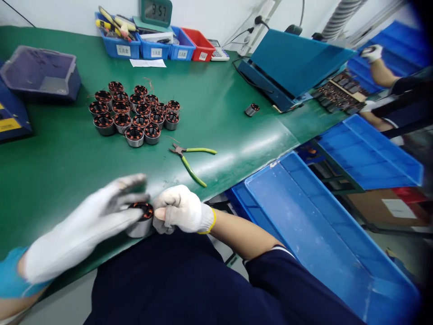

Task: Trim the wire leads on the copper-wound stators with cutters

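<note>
A motor stator (140, 225), a steel ring with copper windings, stands upright at the table's front edge. My left hand (111, 205), in a white glove with greyish fingers, is over its left side, fingers stretched apart and somewhat blurred. Whether the thumb touches the stator I cannot tell. Close against the stator's right side is my right hand (177, 210), gloved, fingers curled closed and a bare thumb tip showing. Anything inside those fingers is hidden. Cutting pliers (184, 151) with green handles lie spread beyond my hands. Several more stators (134, 135) stand grouped behind, some with loose wire ends.
A grey-purple bin (43, 74) sits at the left. Tool boxes (123, 47) and a digital clock (156, 11) line the wall. One stator (252, 109) lies near a teal machine (287, 63). Blue trays (324, 243) flank the table's right edge; a co-worker's gloved hand (372, 53) is beyond.
</note>
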{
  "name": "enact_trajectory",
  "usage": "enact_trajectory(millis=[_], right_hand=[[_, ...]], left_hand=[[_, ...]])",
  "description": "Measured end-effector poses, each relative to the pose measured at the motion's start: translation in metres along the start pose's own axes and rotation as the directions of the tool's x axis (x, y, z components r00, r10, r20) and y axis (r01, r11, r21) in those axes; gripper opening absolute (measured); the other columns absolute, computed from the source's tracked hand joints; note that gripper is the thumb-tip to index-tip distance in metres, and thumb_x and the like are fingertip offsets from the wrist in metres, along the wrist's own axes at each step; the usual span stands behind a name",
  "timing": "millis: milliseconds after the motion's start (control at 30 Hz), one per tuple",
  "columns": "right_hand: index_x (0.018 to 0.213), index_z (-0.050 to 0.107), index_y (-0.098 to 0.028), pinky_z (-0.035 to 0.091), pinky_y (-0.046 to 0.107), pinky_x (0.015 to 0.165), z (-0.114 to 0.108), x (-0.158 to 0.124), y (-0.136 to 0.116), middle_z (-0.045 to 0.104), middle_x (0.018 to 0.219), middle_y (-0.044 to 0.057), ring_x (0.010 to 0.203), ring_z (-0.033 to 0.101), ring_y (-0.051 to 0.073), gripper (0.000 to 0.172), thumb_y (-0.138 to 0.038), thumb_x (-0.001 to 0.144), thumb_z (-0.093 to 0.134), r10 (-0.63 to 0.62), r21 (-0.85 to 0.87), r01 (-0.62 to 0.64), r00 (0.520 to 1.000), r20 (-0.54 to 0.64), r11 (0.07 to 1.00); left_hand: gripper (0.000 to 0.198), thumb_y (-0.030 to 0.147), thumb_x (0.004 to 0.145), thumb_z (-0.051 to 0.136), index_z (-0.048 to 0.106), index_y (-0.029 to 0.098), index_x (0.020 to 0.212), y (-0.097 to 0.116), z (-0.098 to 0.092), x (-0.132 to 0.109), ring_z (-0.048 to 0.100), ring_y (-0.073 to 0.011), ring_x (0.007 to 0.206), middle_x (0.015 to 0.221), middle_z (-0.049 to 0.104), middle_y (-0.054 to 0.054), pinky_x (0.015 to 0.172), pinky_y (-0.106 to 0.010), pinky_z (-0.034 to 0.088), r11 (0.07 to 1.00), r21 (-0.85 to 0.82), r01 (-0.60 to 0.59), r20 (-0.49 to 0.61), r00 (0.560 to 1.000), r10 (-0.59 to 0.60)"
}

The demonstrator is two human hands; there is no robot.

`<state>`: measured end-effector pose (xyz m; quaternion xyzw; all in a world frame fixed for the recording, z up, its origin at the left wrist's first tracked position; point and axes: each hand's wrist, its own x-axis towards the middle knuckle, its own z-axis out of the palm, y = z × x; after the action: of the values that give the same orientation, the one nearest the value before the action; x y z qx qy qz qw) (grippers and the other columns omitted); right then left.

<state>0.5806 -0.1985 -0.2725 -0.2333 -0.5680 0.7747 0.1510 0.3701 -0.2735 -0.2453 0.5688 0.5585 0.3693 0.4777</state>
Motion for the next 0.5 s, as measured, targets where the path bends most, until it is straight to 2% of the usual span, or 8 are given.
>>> enact_trajectory(millis=[67,167,200,267,333,367,433,500], right_hand=[[0.069,0.060,-0.015,0.046,0.020,0.044,-0.003,0.002,-0.003,0.061,0.059,0.000,0.045,0.055,0.009,0.047,-0.059,0.076,0.076,0.011,-0.085,-0.013,0.999,-0.030,0.996],[0.077,0.062,-0.016,0.051,0.024,0.054,-0.012,0.002,-0.010,0.064,0.065,0.002,0.054,0.060,0.012,0.041,-0.056,0.089,0.061,0.011,-0.385,-0.030,0.999,-0.051,0.922],[0.081,0.065,-0.016,0.053,0.027,0.060,-0.015,0.002,-0.014,0.067,0.070,0.004,0.061,0.063,0.014,0.038,-0.051,0.093,0.057,-0.060,-0.563,0.012,0.996,-0.066,0.827],[0.096,0.069,-0.015,0.055,0.036,0.080,-0.020,0.004,-0.018,0.073,0.091,0.010,0.085,0.068,0.021,0.032,-0.045,0.095,0.057,-0.303,-0.872,0.141,0.953,-0.010,0.469],[0.113,0.068,-0.014,0.047,0.049,0.102,-0.021,0.009,-0.018,0.071,0.113,0.016,0.109,0.064,0.028,0.034,-0.042,0.096,0.058,-0.478,-0.974,0.216,0.864,0.161,0.062],[0.118,0.067,-0.014,0.041,0.054,0.108,-0.020,0.013,-0.016,0.070,0.117,0.016,0.113,0.062,0.029,0.033,-0.037,0.098,0.056,-0.499,-0.971,0.222,0.834,0.236,-0.088],[0.116,0.068,-0.015,0.037,0.056,0.111,-0.016,0.020,-0.010,0.072,0.107,0.013,0.106,0.063,0.025,0.027,-0.024,0.102,0.046,-0.460,-0.943,0.187,0.836,0.301,-0.277],[0.107,0.070,-0.016,0.041,0.050,0.107,-0.015,0.024,-0.005,0.071,0.089,0.009,0.089,0.063,0.021,0.032,-0.016,0.103,0.039,-0.409,-0.922,0.147,0.863,0.296,-0.358]], left_hand=[[0.041,0.049,0.081,0.070,0.075,0.028,0.116,0.003,0.003,0.009,0.074,-0.0305,0.086,0.102,0.077,-0.007,0.074,-0.038,0.064,0.990,0.134,-0.042,0.135,0.991,0.024],[0.043,0.053,0.081,0.071,0.074,0.026,0.114,-0.003,0.005,0.013,0.073,-0.0304,0.090,0.104,0.077,-0.008,0.087,-0.041,0.062,0.910,0.372,-0.184,0.008,0.981,0.195],[0.046,0.055,0.079,0.071,0.074,0.025,0.114,-0.008,0.005,0.013,0.073,-0.0320,0.094,0.106,0.076,-0.008,0.093,-0.043,0.059,0.869,0.447,-0.211,-0.051,0.964,0.260],[0.050,0.058,0.077,0.071,0.074,0.025,0.114,-0.019,0.003,0.015,0.070,-0.0364,0.104,0.107,0.076,-0.010,0.103,-0.049,0.053,0.795,0.565,-0.222,-0.103,0.937,0.334],[0.049,0.058,0.078,0.068,0.074,0.025,0.113,-0.026,0.001,0.019,0.069,-0.0389,0.105,0.105,0.075,-0.011,0.103,-0.052,0.051,0.736,0.642,-0.213,-0.096,0.931,0.353],[0.048,0.058,0.079,0.066,0.074,0.025,0.112,-0.027,0.000,0.021,0.069,-0.0386,0.103,0.105,0.075,-0.011,0.100,-0.052,0.052,0.719,0.666,-0.201,-0.093,0.933,0.347],[0.047,0.058,0.081,0.063,0.074,0.023,0.111,-0.026,0.000,0.025,0.069,-0.0365,0.097,0.105,0.074,-0.012,0.094,-0.051,0.053,0.708,0.687,-0.163,-0.090,0.948,0.306],[0.046,0.058,0.080,0.063,0.074,0.024,0.108,-0.022,-0.001,0.027,0.068,-0.0357,0.094,0.103,0.074,-0.011,0.090,-0.052,0.053,0.708,0.697,-0.113,-0.100,0.963,0.252]])
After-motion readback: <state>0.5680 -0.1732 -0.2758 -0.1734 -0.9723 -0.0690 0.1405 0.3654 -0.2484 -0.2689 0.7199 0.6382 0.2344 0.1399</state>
